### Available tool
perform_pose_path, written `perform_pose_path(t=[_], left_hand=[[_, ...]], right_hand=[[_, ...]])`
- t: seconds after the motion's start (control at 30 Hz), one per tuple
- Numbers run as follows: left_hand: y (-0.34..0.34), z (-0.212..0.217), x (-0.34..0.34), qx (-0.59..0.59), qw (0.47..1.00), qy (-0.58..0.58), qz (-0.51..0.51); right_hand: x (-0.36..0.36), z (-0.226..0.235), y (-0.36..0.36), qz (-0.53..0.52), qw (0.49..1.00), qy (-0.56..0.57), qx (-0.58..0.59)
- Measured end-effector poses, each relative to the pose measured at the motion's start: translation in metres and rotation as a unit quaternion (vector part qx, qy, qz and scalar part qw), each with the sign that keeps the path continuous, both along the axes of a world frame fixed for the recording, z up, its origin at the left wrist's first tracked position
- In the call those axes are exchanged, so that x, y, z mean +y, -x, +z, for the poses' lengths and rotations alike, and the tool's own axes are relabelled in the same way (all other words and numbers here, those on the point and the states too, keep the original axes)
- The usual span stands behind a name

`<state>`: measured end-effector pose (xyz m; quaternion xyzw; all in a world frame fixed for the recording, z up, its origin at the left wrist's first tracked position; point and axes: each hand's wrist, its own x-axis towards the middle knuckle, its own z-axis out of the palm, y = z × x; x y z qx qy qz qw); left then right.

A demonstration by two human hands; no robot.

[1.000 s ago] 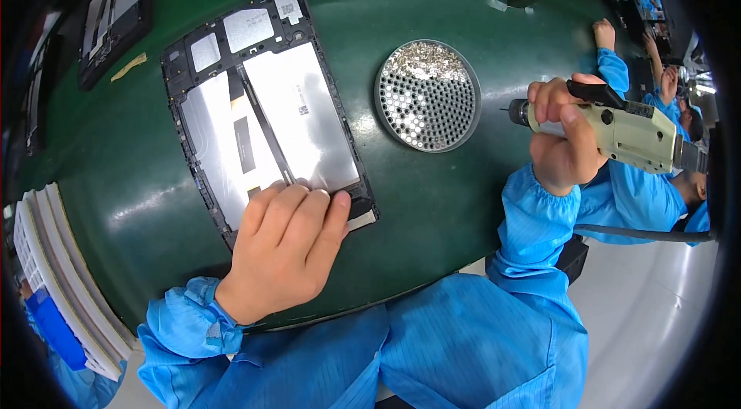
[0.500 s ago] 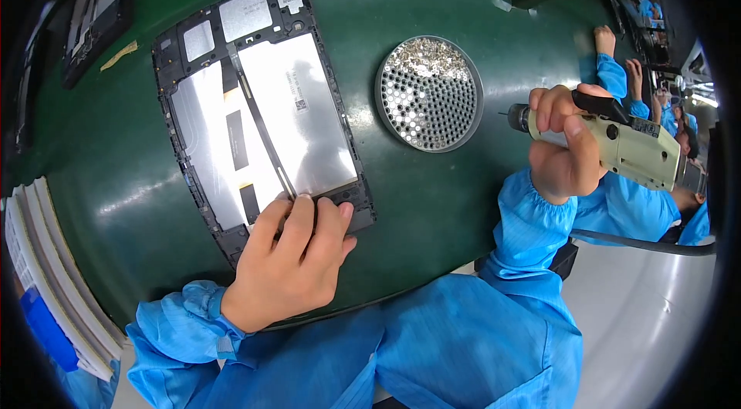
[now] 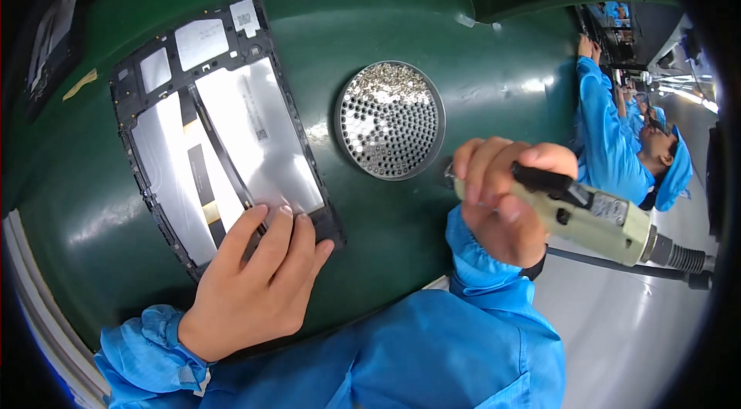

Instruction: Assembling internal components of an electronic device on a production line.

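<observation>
While the left hand (image 3: 255, 285) pressed flat on the near end of the opened tablet back frame (image 3: 220, 131) on the green mat (image 3: 478, 62), right hand (image 3: 502, 201) gripped an electric screwdriver (image 3: 594, 216) beside the screw tray (image 3: 390, 119); screwing looked not yet begun, bit off frame.

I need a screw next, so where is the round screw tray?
In the head view, the round screw tray sits on the green mat, just right of the opened tablet and above the right hand.
</observation>
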<state>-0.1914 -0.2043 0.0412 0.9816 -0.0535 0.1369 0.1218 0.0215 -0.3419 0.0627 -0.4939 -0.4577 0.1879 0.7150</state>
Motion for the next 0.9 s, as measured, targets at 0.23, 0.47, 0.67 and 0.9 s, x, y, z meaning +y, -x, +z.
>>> perform_pose_path(t=[0.23, 0.47, 0.67, 0.9], left_hand=[[-0.005, -0.001, 0.005, 0.002, 0.998, 0.062, -0.003], [-0.005, -0.011, 0.006, -0.002, 0.996, 0.088, 0.000], [-0.004, -0.009, 0.005, 0.003, 0.996, 0.088, 0.004], [-0.003, -0.011, 0.005, -0.004, 0.996, 0.090, 0.007]], right_hand=[[0.004, 0.001, 0.004, 0.030, 0.998, 0.051, 0.028], [0.009, -0.007, 0.008, -0.001, 0.997, 0.071, 0.012], [0.010, -0.006, 0.011, -0.003, 0.997, 0.075, 0.013], [0.011, -0.006, 0.014, -0.015, 0.996, 0.085, 0.003]])
